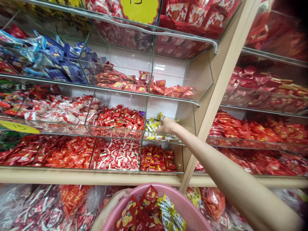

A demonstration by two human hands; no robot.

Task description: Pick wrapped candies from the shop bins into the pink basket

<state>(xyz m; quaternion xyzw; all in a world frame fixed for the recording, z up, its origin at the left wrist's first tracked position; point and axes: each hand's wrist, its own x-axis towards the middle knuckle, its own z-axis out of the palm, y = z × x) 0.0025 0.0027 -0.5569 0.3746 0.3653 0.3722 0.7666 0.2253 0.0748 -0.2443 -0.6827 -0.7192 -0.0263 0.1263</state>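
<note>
My right hand reaches into a glass-fronted shelf compartment of yellow-and-white wrapped candies. Its fingers curl down among the wrappers, and the fingertips are partly hidden. Low in the view is a pink plastic basket, with my left hand closed over its left rim. Inside the basket lie red candy packets with orange fruit prints on the left and yellow-and-white candies on the right.
Glass dividers split the shelves into bins. Red candies fill the bin left of my right hand, and red-and-yellow packets lie below. A wooden upright stands to the right. Bagged candies sit under the wooden ledge.
</note>
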